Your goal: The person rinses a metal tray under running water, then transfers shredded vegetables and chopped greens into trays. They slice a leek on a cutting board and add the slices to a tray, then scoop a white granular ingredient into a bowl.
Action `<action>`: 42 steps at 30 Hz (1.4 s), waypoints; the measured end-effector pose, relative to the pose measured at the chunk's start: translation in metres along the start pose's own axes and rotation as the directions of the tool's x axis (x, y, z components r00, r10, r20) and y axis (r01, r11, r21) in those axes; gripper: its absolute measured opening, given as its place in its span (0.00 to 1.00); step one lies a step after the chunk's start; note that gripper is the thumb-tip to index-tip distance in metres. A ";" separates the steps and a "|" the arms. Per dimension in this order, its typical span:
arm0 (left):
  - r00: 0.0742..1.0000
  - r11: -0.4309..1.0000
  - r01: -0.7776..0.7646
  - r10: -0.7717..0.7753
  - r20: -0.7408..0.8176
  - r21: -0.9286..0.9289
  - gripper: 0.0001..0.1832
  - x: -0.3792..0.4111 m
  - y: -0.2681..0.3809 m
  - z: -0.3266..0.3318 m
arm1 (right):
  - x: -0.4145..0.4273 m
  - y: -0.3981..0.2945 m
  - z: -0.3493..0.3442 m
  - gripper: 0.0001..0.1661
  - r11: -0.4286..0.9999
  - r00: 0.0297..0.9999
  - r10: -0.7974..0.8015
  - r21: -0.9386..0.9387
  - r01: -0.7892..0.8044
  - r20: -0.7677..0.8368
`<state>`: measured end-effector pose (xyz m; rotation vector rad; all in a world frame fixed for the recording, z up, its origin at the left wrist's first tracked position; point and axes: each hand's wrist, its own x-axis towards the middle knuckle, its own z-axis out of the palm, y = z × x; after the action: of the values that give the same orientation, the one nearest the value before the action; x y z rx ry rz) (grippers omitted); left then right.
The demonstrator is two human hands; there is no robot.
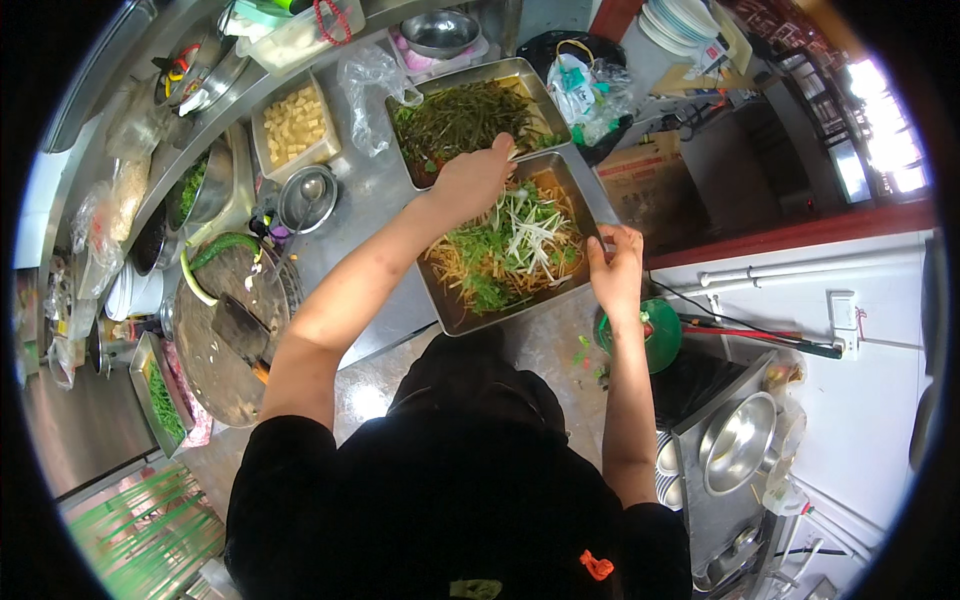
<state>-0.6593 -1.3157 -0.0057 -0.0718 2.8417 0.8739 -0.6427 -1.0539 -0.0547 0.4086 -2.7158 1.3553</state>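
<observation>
My left hand [480, 176] reaches over the near metal tray [450, 326], its fingers bent together. Something small and pale shows at the fingertips; whether they hold it is unclear. In that tray lie tan shredded strips [450, 266], chopped green herbs [484, 289] and white shreds [536, 232] on top. At the tray's right edge, my right hand [619, 262] has its thumb against the rim and its fingers curled beside it. Just behind, a second metal tray [551, 97] holds dark green strands [480, 112] and some leafy greens.
A cleaver [240, 326] and a green vegetable [225, 251] lie on a round chopping board [202, 367] at left. Behind are a container of pale cubes [292, 124], a metal bowl [307, 199] with a ladle, and a clear plastic bag [371, 97]. A green bin [664, 337] stands lower right.
</observation>
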 end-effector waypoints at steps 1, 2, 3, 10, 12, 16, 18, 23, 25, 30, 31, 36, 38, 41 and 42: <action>1.000 1.000 0.022 -0.022 -0.019 -0.007 0.14 -0.006 -0.001 0.000 | 0.004 0.000 0.002 0.16 1.000 1.000 0.007 -0.011 -0.007 0.014; 0.998 0.999 0.045 -0.046 -0.038 -0.014 0.14 -0.009 -0.005 0.001 | 0.009 0.002 0.005 0.17 1.000 0.999 0.014 -0.008 -0.013 0.051; 0.994 0.998 -0.021 0.014 -0.109 -0.062 0.14 -0.012 -0.017 0.009 | 0.015 0.004 0.011 0.19 1.000 0.995 0.018 0.003 -0.018 0.093; 0.978 0.875 -0.099 0.174 0.118 -0.473 0.29 -0.027 -0.072 0.044 | 0.041 0.032 0.062 0.51 0.993 0.900 0.114 -0.026 -0.114 0.420; 0.980 0.897 -0.156 0.192 0.046 -0.414 0.35 -0.032 -0.089 0.059 | 0.048 0.038 0.073 0.67 0.983 0.821 0.181 -0.066 -0.173 0.542; 0.993 0.938 0.097 -0.067 0.099 -0.332 0.53 -0.039 -0.100 0.093 | 0.059 0.037 0.089 0.64 0.966 0.768 0.225 -0.033 -0.258 0.599; 0.982 0.944 0.185 -0.171 0.076 -0.271 0.50 -0.039 -0.091 0.109 | 0.065 0.023 0.089 0.58 0.950 0.733 0.310 -0.172 -0.261 0.606; 0.984 0.929 0.088 -0.139 -0.116 -0.360 0.23 -0.043 -0.089 0.115 | 0.081 0.058 0.078 0.42 0.940 0.740 0.275 -0.009 -0.342 0.614; 0.978 0.925 0.027 -0.103 -0.183 -0.379 0.19 -0.059 -0.078 0.095 | 0.083 0.013 0.061 0.37 0.933 0.747 0.320 -0.056 -0.356 0.582; 0.966 0.919 -0.030 -0.074 -0.247 -0.393 0.18 -0.072 -0.028 0.054 | 0.093 0.003 0.038 0.32 0.989 0.876 0.055 -0.147 0.019 0.479; 0.966 0.918 -0.035 -0.071 -0.249 -0.396 0.18 -0.075 -0.020 0.049 | 0.095 0.000 0.038 0.31 0.973 0.897 -0.080 -0.160 0.164 0.434; 0.975 0.937 -0.092 0.016 -0.222 -0.337 0.19 -0.075 -0.008 0.040 | 0.104 0.004 0.034 0.29 0.994 0.882 -0.006 -0.096 0.058 0.472; 0.964 0.930 -0.146 0.056 -0.261 -0.338 0.19 -0.075 -0.009 0.039 | 0.105 0.008 0.031 0.26 1.000 0.864 -0.001 -0.014 0.009 0.503; 0.976 0.863 -0.003 -0.107 -0.187 -0.505 0.17 -0.077 -0.004 0.029 | 0.108 -0.018 0.015 0.21 0.996 0.809 0.074 0.001 -0.091 0.584; 0.975 0.856 0.009 -0.121 -0.185 -0.517 0.15 -0.078 0.002 0.022 | 0.107 -0.026 0.011 0.20 0.986 0.809 0.126 0.014 -0.164 0.575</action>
<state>-0.5793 -1.3022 -0.0091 -0.3452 2.6742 1.6779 -0.7382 -1.0990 -0.0207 0.7363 -3.2461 1.5697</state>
